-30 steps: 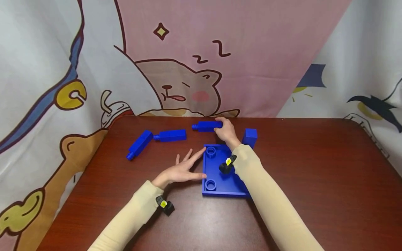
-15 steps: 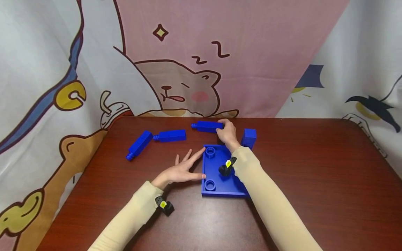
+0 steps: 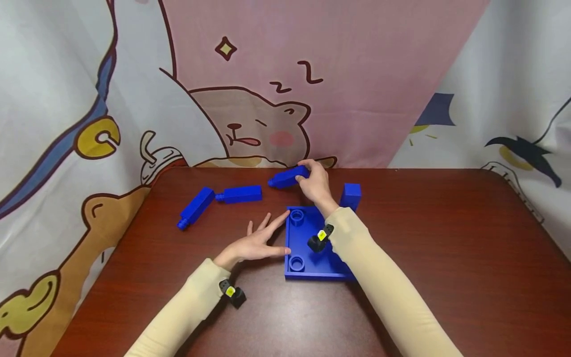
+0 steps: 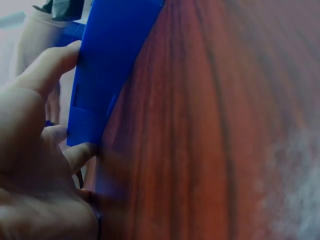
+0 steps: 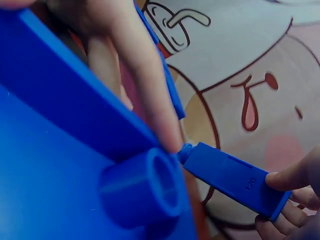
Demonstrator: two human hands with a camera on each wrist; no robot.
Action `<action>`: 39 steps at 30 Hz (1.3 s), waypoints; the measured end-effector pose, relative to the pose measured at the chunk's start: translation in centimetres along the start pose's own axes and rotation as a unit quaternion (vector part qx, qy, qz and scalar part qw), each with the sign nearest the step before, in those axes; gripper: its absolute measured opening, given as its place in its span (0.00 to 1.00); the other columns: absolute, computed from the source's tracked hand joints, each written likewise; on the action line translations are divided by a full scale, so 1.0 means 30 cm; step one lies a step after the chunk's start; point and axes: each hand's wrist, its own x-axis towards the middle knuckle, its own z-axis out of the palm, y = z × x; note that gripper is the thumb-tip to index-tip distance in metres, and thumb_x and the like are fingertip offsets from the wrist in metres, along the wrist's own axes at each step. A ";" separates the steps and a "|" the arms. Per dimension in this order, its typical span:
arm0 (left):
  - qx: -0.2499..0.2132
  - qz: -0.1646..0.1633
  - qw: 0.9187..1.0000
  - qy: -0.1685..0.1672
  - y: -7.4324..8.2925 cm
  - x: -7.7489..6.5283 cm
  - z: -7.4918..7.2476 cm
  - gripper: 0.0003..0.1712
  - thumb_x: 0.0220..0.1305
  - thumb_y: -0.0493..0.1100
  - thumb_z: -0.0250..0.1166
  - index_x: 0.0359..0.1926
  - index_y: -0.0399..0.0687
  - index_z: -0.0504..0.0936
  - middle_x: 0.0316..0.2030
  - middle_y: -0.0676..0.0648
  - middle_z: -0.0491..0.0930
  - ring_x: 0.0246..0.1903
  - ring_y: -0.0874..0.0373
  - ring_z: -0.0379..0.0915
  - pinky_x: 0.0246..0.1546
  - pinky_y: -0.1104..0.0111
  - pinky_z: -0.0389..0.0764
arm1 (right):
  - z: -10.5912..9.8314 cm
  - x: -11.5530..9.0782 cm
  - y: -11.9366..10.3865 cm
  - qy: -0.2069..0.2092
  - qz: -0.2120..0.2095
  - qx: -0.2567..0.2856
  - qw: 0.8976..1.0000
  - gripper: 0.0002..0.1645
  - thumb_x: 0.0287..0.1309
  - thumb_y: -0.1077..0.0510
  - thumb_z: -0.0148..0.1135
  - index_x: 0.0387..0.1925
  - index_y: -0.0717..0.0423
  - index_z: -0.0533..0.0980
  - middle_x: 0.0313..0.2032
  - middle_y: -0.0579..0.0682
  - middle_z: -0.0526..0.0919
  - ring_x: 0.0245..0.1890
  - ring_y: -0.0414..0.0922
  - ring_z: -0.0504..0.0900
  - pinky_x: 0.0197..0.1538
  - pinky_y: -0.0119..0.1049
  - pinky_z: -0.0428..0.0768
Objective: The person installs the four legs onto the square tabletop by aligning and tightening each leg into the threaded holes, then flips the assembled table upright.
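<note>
Beyond the far edge of a blue rimmed panel [image 3: 312,250], my right hand [image 3: 315,184] pinches a blue square leg [image 3: 285,177] by its right end. The leg's threaded tip points left, as the right wrist view also shows for the leg [image 5: 230,177]. My left hand [image 3: 256,244] has its fingers spread, with thumb and forefinger touching the panel's left rim. Two round sockets [image 3: 297,264] show at the panel's left corners. Another blue leg [image 3: 351,195] stands upright near its far right corner. My right forearm hides that leg's base and the panel's right part.
Two more blue legs lie on the brown table at the left: a slanted leg [image 3: 196,208] and a level leg [image 3: 241,194], close to each other. A printed curtain [image 3: 357,89] hangs along the table's back edge.
The leg in my right hand has turned, its held end rising and moving slightly left. My left hand keeps its place on the panel. The head view has shifted slightly.
</note>
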 end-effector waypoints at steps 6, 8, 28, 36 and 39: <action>-0.001 0.002 1.000 0.002 -0.001 0.000 0.001 0.54 0.61 0.61 0.64 0.77 0.67 0.38 0.75 0.55 0.44 0.72 0.46 0.21 0.59 0.40 0.17 | -0.025 -0.012 -0.070 -0.018 -0.047 -0.024 0.998 0.20 0.57 0.68 0.64 0.53 0.61 0.77 0.52 0.60 0.76 0.55 0.55 0.73 0.60 0.45 0.68; -0.002 0.002 1.000 0.004 -0.001 -0.001 0.000 0.54 0.61 0.61 0.64 0.77 0.67 0.38 0.75 0.56 0.44 0.72 0.46 0.21 0.59 0.40 0.16 | -0.034 -0.015 -0.092 -0.022 -0.061 -0.031 0.997 0.21 0.57 0.67 0.65 0.53 0.61 0.77 0.52 0.60 0.76 0.55 0.55 0.74 0.59 0.45 0.69; 0.012 0.002 1.000 0.005 0.006 -0.005 0.002 0.53 0.62 0.61 0.63 0.77 0.67 0.37 0.75 0.57 0.43 0.72 0.45 0.22 0.59 0.38 0.17 | -0.202 -0.027 -0.208 -0.041 -0.126 -0.026 0.991 0.22 0.54 0.65 0.69 0.53 0.61 0.78 0.51 0.59 0.79 0.44 0.52 0.79 0.49 0.43 0.75; 0.046 0.009 0.999 0.008 0.024 0.009 0.001 0.51 0.64 0.62 0.61 0.77 0.66 0.39 0.74 0.56 0.45 0.72 0.42 0.21 0.57 0.34 0.20 | -0.293 -0.024 -0.201 -0.057 -0.134 0.020 0.989 0.23 0.53 0.68 0.69 0.53 0.64 0.78 0.52 0.59 0.80 0.45 0.53 0.83 0.47 0.43 0.79; 0.048 0.006 0.999 0.011 0.028 0.026 -0.007 0.51 0.64 0.62 0.61 0.77 0.65 0.39 0.74 0.57 0.46 0.72 0.43 0.20 0.57 0.34 0.21 | -0.323 -0.025 -0.197 -0.069 -0.133 0.036 0.988 0.23 0.54 0.67 0.69 0.53 0.63 0.78 0.52 0.58 0.81 0.45 0.53 0.83 0.45 0.42 0.80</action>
